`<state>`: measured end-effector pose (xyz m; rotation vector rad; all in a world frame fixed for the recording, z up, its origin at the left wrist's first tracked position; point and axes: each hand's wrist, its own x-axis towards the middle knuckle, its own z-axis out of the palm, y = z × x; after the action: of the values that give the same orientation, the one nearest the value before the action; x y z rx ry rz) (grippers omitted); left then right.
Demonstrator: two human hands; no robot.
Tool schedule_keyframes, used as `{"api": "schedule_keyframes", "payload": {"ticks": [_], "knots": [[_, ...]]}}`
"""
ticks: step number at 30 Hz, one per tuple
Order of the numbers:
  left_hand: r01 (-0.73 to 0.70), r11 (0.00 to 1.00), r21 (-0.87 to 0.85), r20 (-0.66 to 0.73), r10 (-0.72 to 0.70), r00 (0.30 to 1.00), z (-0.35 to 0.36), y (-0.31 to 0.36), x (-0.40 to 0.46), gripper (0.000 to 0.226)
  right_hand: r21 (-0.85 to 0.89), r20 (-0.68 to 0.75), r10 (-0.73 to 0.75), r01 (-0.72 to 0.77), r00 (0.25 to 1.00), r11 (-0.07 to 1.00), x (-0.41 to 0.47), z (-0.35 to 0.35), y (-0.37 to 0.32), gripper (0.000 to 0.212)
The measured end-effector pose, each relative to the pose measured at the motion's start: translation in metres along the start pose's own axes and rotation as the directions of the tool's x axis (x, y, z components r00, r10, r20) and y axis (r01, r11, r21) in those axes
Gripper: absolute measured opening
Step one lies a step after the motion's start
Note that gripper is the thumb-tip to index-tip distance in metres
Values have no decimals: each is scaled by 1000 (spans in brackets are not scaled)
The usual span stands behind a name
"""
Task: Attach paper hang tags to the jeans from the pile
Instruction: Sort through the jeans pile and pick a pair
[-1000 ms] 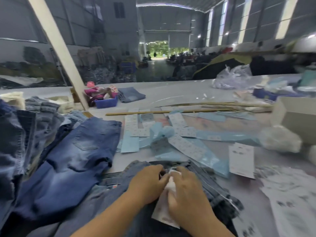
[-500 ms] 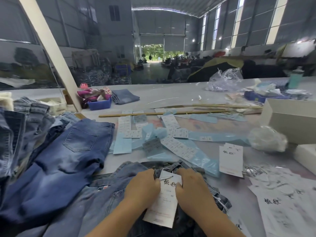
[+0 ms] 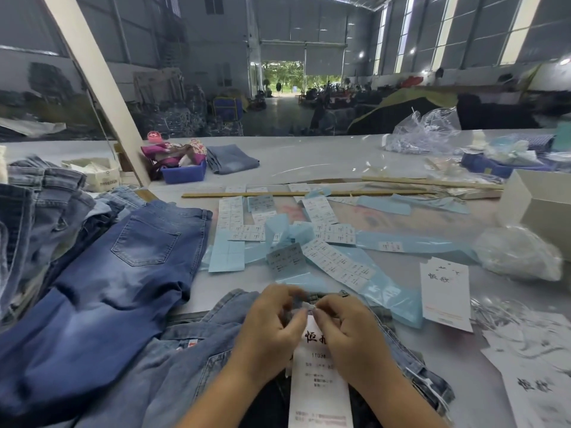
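Both the left hand [image 3: 272,332] and right hand [image 3: 346,332] pinched the top of a white hang tag [image 3: 319,384] printed "11038" against light-wash jeans [image 3: 191,366] at the surface's [image 3: 309,162] near edge.

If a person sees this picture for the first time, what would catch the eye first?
Probably the two hands, left hand and right hand, meeting at bottom centre and pinching the top of a white hang tag that lies on light jeans. Next, the dark blue jeans spread at the left, and the pale blue label strips scattered over the table behind.
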<state>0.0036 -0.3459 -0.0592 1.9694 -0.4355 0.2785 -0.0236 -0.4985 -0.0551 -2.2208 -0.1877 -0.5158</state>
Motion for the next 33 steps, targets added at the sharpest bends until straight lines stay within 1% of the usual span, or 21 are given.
{"api": "schedule_keyframes", "payload": {"ticks": [1,2,3,5,7,10,12,14,18,21,23,26,28,30,31,33], "knots": [[-12,999,-42,81,15,997,3,3,0,18,27,4,6,-6,1000,1000,0,0,1,17],[7,996,-94,136,6,991,6,4,-1,21,50,7,14,-15,1000,999,0,0,1,18],[36,989,-146,154,-13,988,8,3,-2,20,66,12,21,-21,1000,998,0,-1,2,18],[63,978,-196,116,-41,992,10,0,-3,14,85,32,18,-21,999,996,-1,-2,2,19],[75,981,-177,91,-60,994,9,-6,-2,8,94,52,34,-39,998,995,-1,-2,3,19],[121,981,-152,84,-109,991,7,-9,-1,16,150,43,106,-111,993,982,1,-2,5,22],[129,981,-147,107,-114,988,8,-8,-2,14,186,44,144,-150,989,971,1,-3,6,24],[113,980,-165,145,-89,985,9,-7,-3,13,197,74,146,-158,987,968,1,-3,5,24],[79,987,-143,133,-60,989,9,-6,-3,14,163,94,128,-142,987,976,0,-4,3,25],[93,989,-115,120,-79,990,8,-5,-4,17,135,86,138,-149,987,980,1,-3,3,25],[103,987,-120,101,-91,991,7,-5,-3,18,99,78,118,-126,990,987,1,-2,2,27],[148,974,-172,100,-132,986,6,-7,-2,17,65,85,101,-107,991,992,0,-1,1,27],[182,954,-239,117,-157,981,5,-8,-2,15,111,84,112,-121,990,986,0,-1,2,23],[191,938,-288,140,-156,978,4,-10,-2,14,181,97,116,-133,988,974,-1,-1,1,12],[187,934,-306,148,-147,978,4,-11,-2,12,190,112,106,-126,988,974,-1,-1,1,6],[197,916,-350,163,-148,976,5,-12,-2,9,162,139,66,-89,988,983,-3,-1,1,12]]}}
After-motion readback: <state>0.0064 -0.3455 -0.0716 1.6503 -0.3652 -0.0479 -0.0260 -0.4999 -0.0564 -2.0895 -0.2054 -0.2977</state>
